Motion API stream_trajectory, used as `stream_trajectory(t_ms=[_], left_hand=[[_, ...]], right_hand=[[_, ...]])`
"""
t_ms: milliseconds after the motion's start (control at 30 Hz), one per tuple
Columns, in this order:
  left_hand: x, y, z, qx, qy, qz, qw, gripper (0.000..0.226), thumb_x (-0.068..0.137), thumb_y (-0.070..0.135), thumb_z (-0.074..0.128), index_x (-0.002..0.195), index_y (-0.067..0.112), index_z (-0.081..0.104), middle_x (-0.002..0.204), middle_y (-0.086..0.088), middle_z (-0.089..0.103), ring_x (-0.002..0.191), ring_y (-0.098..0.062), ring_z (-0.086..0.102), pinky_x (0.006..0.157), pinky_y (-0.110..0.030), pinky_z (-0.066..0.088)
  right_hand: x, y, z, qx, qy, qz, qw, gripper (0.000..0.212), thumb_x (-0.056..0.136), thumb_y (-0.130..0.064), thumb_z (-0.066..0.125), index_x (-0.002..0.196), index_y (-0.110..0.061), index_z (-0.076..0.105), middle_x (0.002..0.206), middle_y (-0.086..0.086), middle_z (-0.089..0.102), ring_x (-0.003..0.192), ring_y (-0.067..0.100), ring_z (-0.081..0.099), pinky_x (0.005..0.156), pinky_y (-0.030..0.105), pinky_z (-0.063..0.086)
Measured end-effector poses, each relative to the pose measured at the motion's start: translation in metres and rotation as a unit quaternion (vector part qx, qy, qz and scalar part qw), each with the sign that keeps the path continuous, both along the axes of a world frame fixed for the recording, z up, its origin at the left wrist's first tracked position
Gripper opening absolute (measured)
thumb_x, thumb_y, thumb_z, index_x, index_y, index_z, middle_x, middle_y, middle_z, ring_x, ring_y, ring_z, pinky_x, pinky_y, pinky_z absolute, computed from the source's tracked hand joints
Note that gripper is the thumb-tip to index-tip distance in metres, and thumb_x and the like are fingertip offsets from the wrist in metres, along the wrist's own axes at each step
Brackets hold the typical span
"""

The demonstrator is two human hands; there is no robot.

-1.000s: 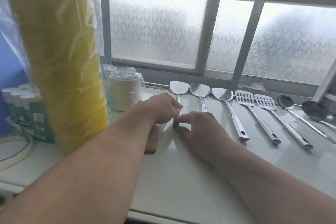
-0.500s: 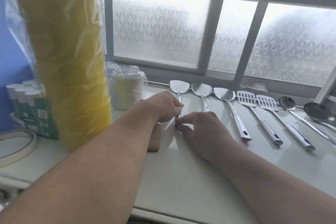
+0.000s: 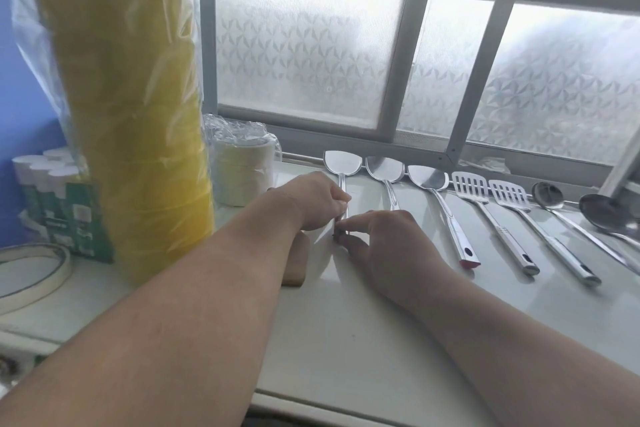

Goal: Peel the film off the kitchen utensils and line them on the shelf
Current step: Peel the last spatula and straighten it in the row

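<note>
A steel turner [image 3: 342, 165] lies leftmost in a row of utensils on the white shelf [image 3: 346, 340], its head toward the window. My left hand [image 3: 317, 199] is closed around its handle. My right hand [image 3: 384, 243] pinches the handle's near end with thumb and forefinger, fingertips touching the left hand. To the right lie a second turner [image 3: 385, 168], a spoon with a red-tipped handle [image 3: 427, 177], two slotted spatulas [image 3: 470, 188] [image 3: 508, 195] and two ladles [image 3: 547, 193] [image 3: 604, 211]. Any film on the held handle is too small to make out.
A tall yellow stack in clear plastic [image 3: 128, 114] stands at the left, with a wrapped stack of tape rolls [image 3: 242, 170] behind it. A loose tape roll [image 3: 31, 270] and a green box of white tubes [image 3: 59, 204] sit far left. A wooden handle [image 3: 294, 262] lies under my left forearm.
Both hands have stayed on the leftmost turner's handle; the right fingertips have shifted slightly along its near end. The view has drifted a little.
</note>
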State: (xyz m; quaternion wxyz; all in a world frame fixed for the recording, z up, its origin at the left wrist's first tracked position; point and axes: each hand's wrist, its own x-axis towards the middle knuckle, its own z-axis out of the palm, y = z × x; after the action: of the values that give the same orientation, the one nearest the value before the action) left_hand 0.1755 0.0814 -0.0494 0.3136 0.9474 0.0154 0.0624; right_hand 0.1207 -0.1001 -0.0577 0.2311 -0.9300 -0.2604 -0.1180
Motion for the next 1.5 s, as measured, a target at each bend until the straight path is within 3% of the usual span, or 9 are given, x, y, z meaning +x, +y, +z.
stream_trajectory(t_ms=[1300, 1500], left_hand=[[0.0095, 0.0040, -0.0057, -0.008, 0.007, -0.002, 1.000, 0.028, 0.092, 0.047, 0.067, 0.118, 0.051, 0.077, 0.122, 0.020, 0.075, 0.118, -0.010, 0.068, 0.114, -0.037, 0.048], [0.0041, 0.0015, -0.0013, -0.004, 0.006, -0.003, 1.000, 0.026, 0.099, 0.039, 0.068, 0.123, 0.043, 0.077, 0.127, 0.014, 0.075, 0.121, -0.011, 0.067, 0.115, -0.035, 0.047]], right_hand=[[0.0032, 0.0001, -0.0031, 0.015, 0.007, -0.003, 1.000, 0.021, 0.099, -0.036, 0.060, 0.109, -0.042, 0.077, 0.110, -0.012, 0.077, 0.107, 0.015, 0.066, 0.096, 0.037, 0.054], [0.0044, 0.0000, -0.0037, 0.014, 0.003, -0.007, 1.000, 0.021, 0.099, -0.037, 0.059, 0.111, -0.044, 0.076, 0.112, -0.013, 0.076, 0.108, 0.014, 0.066, 0.096, 0.037, 0.054]])
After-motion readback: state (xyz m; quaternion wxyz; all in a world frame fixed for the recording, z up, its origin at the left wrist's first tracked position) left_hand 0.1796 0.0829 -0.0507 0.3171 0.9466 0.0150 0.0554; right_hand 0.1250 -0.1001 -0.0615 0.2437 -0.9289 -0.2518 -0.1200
